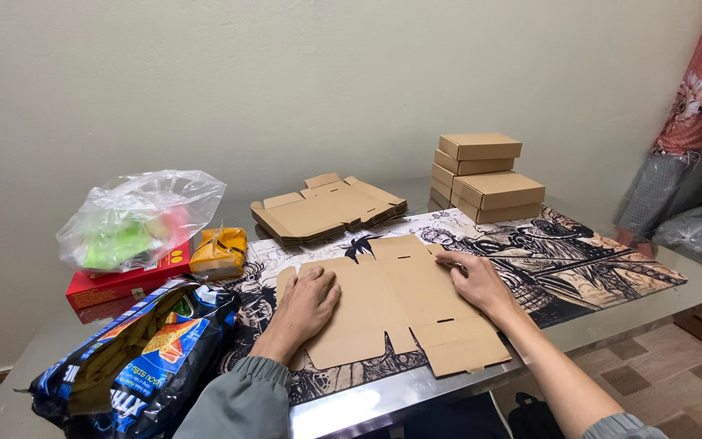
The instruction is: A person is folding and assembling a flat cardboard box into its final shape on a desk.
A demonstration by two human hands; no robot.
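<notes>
**Two hands flat on an unfolded cardboard box**

A flat cardboard box blank lies at the desk's front edge. The left hand presses its left panel, fingers together. The right hand rests on its right panel, fingers slightly spread.

Five folded boxes, one flat box blank under two hands, one stack of blanks.

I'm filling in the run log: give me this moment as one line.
left hand: flat on cardboard sheet | right hand: pressing sheet's right part | behind: flat stack, folded boxes
</notes>
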